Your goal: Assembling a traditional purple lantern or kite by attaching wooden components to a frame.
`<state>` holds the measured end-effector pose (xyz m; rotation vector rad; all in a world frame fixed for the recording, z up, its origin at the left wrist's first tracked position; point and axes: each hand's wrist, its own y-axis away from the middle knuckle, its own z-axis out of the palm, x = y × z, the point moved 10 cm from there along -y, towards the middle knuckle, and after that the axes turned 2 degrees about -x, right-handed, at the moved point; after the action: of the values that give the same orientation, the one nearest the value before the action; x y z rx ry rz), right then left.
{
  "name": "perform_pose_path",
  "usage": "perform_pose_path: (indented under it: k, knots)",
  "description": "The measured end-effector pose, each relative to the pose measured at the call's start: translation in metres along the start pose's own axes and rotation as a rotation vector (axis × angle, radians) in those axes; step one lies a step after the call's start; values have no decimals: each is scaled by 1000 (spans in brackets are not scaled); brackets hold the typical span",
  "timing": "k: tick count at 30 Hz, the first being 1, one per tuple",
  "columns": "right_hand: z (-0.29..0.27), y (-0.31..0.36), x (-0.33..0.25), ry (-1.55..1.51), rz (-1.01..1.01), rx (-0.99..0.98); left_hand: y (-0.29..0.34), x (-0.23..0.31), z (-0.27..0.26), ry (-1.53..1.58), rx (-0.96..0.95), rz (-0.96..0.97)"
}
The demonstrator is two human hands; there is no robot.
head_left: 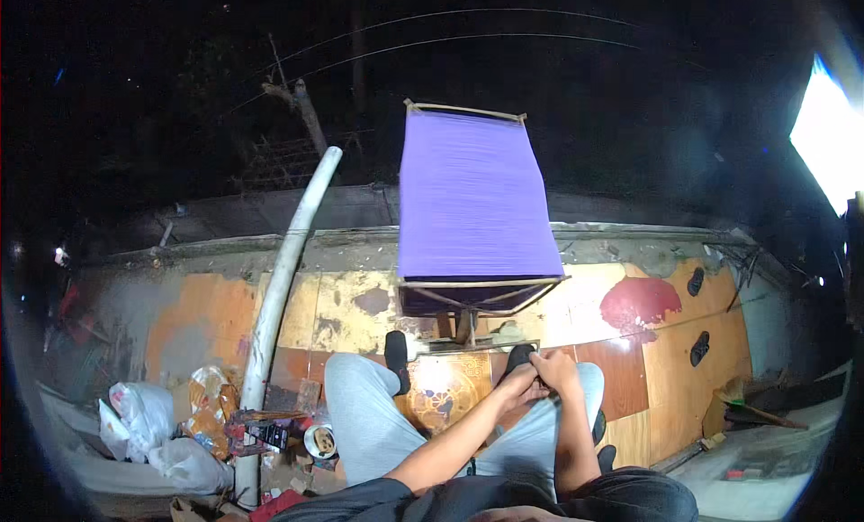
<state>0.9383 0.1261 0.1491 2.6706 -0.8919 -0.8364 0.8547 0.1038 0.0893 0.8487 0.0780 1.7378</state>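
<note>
My left hand [519, 384] and my right hand [558, 371] meet just above my right knee. The right hand's fingertips are pinched together against the left hand. Both sets of fingers are curled, and whatever is between them is too small or hidden to make out. Beyond my feet stands a large frame of wooden sticks [468, 114], wound closely with purple thread [472, 193]. Neither hand touches it. A short wooden post [465, 328] shows under the frame's near end.
A long pale pole [290, 261] rises at my left. White plastic bags [142, 416], an orange-and-white bag [211, 400] and a round container [319, 441] lie by its foot. Dark sandals [699, 348] and a broom [760, 412] are at right. A bright light [828, 135] glares.
</note>
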Motion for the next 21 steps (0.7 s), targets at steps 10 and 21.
perform_pose_path:
  k: [10, 21]
  knots:
    - [90, 10, -9, 23, -149, -378, -6, -55, -229, -283, 226, -164]
    - [-26, 34, 82, 191, 73, 172, 209, 117, -157, -912, 446, 226]
